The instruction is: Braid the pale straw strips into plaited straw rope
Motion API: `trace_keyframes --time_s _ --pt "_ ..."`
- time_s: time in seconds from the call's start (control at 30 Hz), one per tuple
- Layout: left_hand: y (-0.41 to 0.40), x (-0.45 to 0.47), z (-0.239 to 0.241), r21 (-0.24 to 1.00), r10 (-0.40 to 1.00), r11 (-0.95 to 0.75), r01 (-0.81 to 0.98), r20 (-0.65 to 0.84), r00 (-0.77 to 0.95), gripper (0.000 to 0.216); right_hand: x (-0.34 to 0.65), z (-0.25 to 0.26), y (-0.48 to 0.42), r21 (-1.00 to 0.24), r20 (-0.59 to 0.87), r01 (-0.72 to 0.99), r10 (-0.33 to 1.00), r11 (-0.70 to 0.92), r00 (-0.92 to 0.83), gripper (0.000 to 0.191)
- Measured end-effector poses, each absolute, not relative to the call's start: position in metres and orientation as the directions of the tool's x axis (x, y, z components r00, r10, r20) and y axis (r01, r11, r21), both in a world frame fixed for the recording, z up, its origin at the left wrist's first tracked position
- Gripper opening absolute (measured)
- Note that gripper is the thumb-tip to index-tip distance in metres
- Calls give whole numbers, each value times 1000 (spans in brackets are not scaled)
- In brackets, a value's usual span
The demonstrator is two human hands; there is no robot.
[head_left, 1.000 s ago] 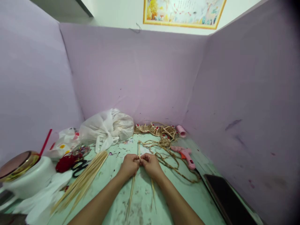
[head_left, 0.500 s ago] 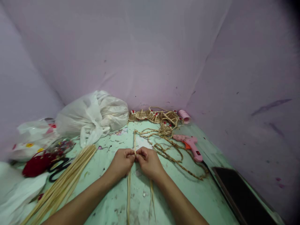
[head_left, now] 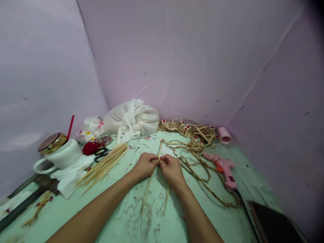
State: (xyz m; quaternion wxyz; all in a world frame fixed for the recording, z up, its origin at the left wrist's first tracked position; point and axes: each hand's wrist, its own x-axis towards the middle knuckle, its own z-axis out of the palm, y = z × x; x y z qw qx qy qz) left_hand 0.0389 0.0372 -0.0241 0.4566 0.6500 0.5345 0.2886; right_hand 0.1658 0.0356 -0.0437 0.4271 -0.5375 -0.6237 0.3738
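Note:
My left hand (head_left: 146,164) and my right hand (head_left: 171,168) meet at the middle of the table, fingertips pinched together. Between them they hold a thin strand of pale dried fibre (head_left: 160,148), which runs up and away from me to a small knotted end. Loose tails of it hang below: one fibre strip (head_left: 145,199) under my left hand, shorter ones under my right. Beyond my right hand a long braided cord (head_left: 194,173) lies in loops. A bundle of pale fibre strips (head_left: 107,163) lies left of my left hand.
A pink glue gun (head_left: 224,167) with a black cord and a dark flat panel (head_left: 275,224) lie right. Braided pieces with red and white beads (head_left: 187,128), a pink spool (head_left: 224,135) and a white plastic bag (head_left: 134,118) line the back. Black scissors (head_left: 101,153), red yarn (head_left: 91,147) and a white mug (head_left: 67,155) stand left.
The view has swung left, bringing the mug and a hammer-like tool into sight. Both hands stay pinched on the strand, with little change in their position on the table.

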Motion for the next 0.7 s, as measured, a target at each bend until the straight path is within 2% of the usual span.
trace_keyframes --time_s 0.17,0.3,0.37,0.53,0.7 --pt "38 42 -22 852 966 42 521 -168 196 18 166 -40 31 -876 161 455 986 162 -40 12" --pt "42 43 -27 806 993 -81 587 18 113 14 165 -40 30 -840 196 511 980 185 -32 13" --pt "42 42 -28 794 990 -122 596 56 129 15 164 -41 31 -835 215 513 976 201 -32 13" --pt "43 42 -25 792 982 -146 593 43 186 17 164 -41 31 -846 204 500 979 188 -23 14" --pt "48 42 -25 753 981 -148 642 30 191 20 163 -32 26 -789 183 600 983 132 24 13"
